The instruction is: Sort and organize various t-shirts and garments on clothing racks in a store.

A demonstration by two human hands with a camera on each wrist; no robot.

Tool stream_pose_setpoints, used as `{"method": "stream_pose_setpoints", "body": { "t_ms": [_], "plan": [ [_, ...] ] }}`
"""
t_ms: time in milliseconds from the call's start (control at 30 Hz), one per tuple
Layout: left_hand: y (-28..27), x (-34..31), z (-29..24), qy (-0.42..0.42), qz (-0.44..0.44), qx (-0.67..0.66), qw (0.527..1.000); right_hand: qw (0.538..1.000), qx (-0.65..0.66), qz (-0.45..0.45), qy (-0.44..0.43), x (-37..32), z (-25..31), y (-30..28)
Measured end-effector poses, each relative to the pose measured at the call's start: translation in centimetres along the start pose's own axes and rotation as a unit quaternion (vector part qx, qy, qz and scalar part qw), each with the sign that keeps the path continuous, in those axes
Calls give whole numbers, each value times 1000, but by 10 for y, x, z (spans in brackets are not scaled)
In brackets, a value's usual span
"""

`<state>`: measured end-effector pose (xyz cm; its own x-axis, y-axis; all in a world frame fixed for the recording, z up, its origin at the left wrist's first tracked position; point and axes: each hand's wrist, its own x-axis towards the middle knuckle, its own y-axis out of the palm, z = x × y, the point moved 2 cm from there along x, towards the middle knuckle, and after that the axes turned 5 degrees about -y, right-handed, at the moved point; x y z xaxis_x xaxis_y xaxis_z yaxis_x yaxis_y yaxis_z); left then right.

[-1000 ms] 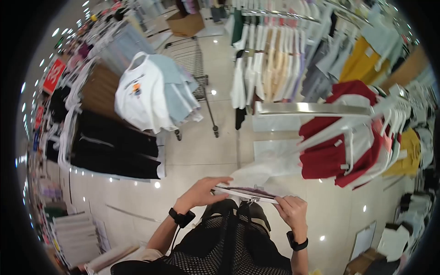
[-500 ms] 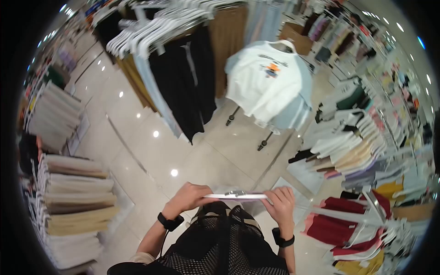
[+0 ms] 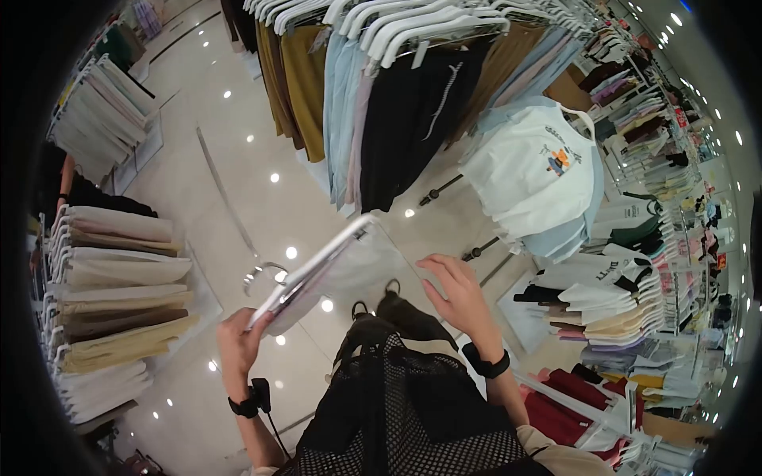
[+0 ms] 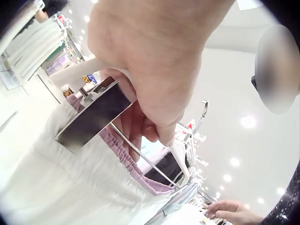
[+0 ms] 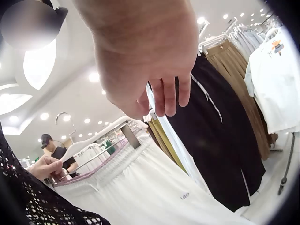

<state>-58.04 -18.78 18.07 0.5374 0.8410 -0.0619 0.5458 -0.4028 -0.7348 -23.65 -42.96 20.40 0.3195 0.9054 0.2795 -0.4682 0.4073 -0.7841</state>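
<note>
A white hanger (image 3: 317, 255) with a metal hook and clips carries a white garment (image 5: 140, 183) with a gathered waist and pinkish inner band. The left hand (image 3: 240, 341) grips one end of the hanger in the head view; its fingers curl round that end near a dark clip (image 4: 96, 115) in the left wrist view. At the hanger's other end, the right hand (image 3: 463, 297) is apart from it, fingers extended, holding nothing. In the right wrist view the right hand (image 5: 145, 61) hangs above the far clip.
Ahead is a rack of trousers on white hangers (image 3: 429, 32), black trousers (image 3: 413, 119) at its near end. Beside it hangs a white printed top (image 3: 540, 166). Folded-over trousers (image 3: 127, 289) fill a left rack; red garments (image 3: 563, 404) hang lower right. A person in black (image 5: 63, 154) stands farther off.
The view has swung left toward the trouser rack. The hanger, held by both hands before, has tilted with its right end raised, and the right hand has let go of it.
</note>
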Motion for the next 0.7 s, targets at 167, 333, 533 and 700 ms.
{"method": "stream_pose_setpoints", "body": {
  "t_ms": [167, 333, 533, 700],
  "plan": [
    [-31, 47, 16, -80, -56, 62, 993, 998, 38, 53, -9, 46, -41, 38],
    [-45, 123, 3, -128, -165, 31, 977, 996, 80, 30, 10, 107, -103, 49],
    [-65, 252, -93, -106, -153, 104, 977, 997, 66, -17, 45, 175, -164, 37],
    [-51, 351, -118, -41, -171, 29, 984, 998, 40, -17, 47, 202, -189, 38]
  ]
}}
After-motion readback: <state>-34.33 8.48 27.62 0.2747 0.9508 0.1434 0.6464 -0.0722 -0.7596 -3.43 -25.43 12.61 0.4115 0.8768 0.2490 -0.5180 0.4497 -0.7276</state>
